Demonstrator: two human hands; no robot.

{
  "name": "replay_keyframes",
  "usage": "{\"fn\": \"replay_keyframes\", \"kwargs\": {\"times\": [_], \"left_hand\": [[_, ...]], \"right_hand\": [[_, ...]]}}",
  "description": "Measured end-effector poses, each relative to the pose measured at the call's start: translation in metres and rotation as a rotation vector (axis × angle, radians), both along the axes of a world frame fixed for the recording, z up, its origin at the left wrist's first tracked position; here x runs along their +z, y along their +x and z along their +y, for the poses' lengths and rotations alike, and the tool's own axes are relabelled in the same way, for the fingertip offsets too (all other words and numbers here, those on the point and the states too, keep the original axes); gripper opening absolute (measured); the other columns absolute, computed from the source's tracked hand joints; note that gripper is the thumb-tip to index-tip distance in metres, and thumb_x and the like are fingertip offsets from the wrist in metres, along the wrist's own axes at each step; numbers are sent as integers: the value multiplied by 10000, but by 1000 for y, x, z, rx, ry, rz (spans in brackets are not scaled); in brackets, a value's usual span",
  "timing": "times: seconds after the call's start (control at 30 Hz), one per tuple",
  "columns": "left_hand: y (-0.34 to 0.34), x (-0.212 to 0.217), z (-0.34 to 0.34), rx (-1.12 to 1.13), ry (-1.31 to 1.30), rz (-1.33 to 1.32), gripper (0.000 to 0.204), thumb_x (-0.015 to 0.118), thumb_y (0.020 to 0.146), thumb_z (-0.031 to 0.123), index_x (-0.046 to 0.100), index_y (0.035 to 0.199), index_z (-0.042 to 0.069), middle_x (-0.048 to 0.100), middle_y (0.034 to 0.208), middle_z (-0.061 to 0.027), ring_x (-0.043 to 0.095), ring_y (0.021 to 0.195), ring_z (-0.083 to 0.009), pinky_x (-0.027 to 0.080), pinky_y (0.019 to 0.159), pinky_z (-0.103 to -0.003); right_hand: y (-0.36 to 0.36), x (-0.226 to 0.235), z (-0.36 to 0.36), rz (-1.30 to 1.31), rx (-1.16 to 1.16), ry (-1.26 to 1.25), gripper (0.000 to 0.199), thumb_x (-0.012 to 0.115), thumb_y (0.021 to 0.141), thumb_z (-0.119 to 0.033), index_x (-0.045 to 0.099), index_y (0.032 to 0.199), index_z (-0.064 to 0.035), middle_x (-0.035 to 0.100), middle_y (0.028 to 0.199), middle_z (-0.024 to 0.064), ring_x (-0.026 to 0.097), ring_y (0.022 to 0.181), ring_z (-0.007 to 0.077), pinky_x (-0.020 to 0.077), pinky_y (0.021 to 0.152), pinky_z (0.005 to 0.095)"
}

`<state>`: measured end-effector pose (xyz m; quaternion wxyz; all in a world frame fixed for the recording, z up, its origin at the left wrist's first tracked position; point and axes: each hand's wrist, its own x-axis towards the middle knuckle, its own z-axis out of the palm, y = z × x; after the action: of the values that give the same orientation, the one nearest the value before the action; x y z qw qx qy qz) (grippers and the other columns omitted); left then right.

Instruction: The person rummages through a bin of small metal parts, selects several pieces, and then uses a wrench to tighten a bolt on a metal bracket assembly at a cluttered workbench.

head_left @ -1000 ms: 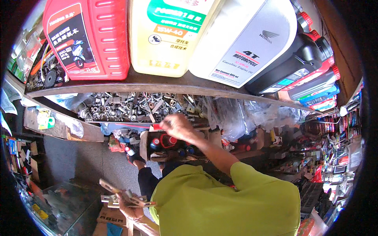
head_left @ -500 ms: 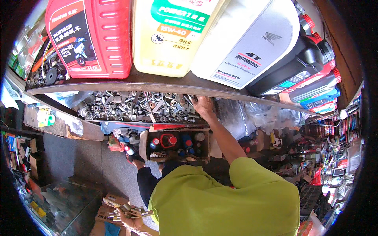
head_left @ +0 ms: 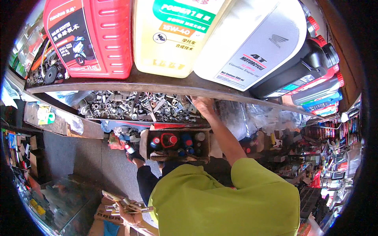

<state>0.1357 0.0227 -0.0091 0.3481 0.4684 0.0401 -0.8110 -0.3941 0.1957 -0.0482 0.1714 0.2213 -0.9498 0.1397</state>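
At the lower left, my left hand [head_left: 132, 217] is closed around several long, narrow metal bars [head_left: 136, 207], some brass-coloured and some slotted. They stick out past the fingers at different angles. My right arm stretches forward to a tray of loose metal parts [head_left: 138, 106] beneath the shelf. At the tray's right end is my right hand [head_left: 203, 105], its fingers partly covered by the shelf's front edge. Whether they grip a part cannot be seen. Small nuts, sleeves, brackets and similar greyish hardware fill the tray.
Above the tray, a wooden shelf [head_left: 165, 84] carries a red bottle [head_left: 112, 39], a yellow bottle [head_left: 169, 59], a white bottle [head_left: 252, 39] and darker ones. Below stands a cardboard box [head_left: 179, 158] of bottles. Plastic bags [head_left: 232, 114] lie right of the tray. A glass case [head_left: 67, 204] stands lower left.
My right hand has slipped slightly further under the shelf edge, hiding more of its fingers. My left hand has shifted slightly with the metal bars still in it.
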Motion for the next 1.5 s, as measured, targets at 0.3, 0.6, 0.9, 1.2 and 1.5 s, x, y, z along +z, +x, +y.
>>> {"fn": "replay_keyframes", "kwargs": {"times": [0.3, 0.6, 0.9, 1.2, 1.5], "left_hand": [[4, 2, 2, -9, -56, 97, 164, 641, 869, 250, 641, 977, 126, 651, 895, -53, 619, 777, -199, 553, 628, -351], [4, 11, 4, 88, 33, 54, 161, 672, 845, 208, 654, 962, 99, 687, 868, -86, 649, 669, -241, 572, 581, -375], [9, 0, 1, -127, -88, 68, 262, 651, 855, 339, 622, 981, 111, 652, 857, -73, 619, 724, -232, 537, 621, -401], [7, -6, 2, 1, -35, 80, 186, 684, 823, 221, 649, 975, 121, 677, 906, -74, 629, 707, -229, 542, 621, -400], [16, -10, 6, 62, 3, -49, 232, 642, 863, 319, 625, 987, 124, 641, 828, -76, 587, 683, -226, 506, 620, -382]], "right_hand": [[18, 8, -67, -303, 320, 62, 277, 601, 825, -255, 611, 1016, -55, 631, 918, 166, 588, 896, 359, 455, 771, 471], [-55, 7, -25, -198, 250, 54, 482, 633, 809, -395, 568, 1178, -93, 599, 1142, 174, 533, 1092, 347, 417, 932, 441], [-6, 27, -40, -473, 255, 238, 619, 648, 779, -446, 504, 1263, -88, 517, 1268, 192, 459, 1195, 353, 368, 993, 456], [-7, 46, -39, -537, 139, 364, 660, 633, 781, -488, 481, 1304, -116, 486, 1331, 155, 434, 1234, 336, 343, 1024, 456], [-3, 55, -21, -829, 109, -203, 400, 665, 809, -371, 649, 1037, -44, 670, 1014, 115, 602, 947, 234, 460, 835, 374]]}}
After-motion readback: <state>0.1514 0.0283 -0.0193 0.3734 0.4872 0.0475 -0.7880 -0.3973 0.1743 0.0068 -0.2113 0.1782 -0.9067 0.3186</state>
